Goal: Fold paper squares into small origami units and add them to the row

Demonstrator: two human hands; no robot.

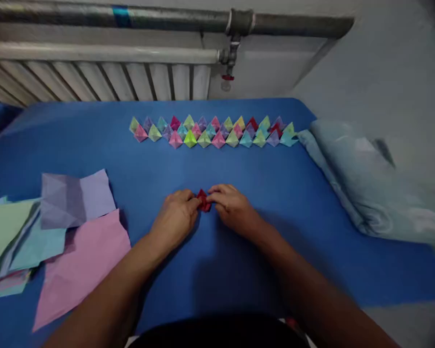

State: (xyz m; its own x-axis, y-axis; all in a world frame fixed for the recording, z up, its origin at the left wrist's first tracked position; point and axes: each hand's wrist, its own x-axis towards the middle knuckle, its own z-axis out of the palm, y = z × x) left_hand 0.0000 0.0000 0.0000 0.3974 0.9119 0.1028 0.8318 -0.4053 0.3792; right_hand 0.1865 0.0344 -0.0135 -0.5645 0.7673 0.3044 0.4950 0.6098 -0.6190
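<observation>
A small red folded paper piece [203, 200] sits between my two hands, low over the blue surface [239, 164]. My left hand [176, 215] pinches its left side and my right hand [230, 205] pinches its right side. Most of the red piece is hidden by my fingertips. Farther back, two rows of several small folded paper shapes [212, 131] in pink, green, blue, purple and red lie side by side.
A loose pile of paper sheets lies at the left: a purple sheet [76, 195], a pink sheet [81, 263], and green and light blue sheets [10, 237]. A pale blue bundle of cloth [366, 179] lies at the right edge. A radiator [101, 79] and pipes run along the back.
</observation>
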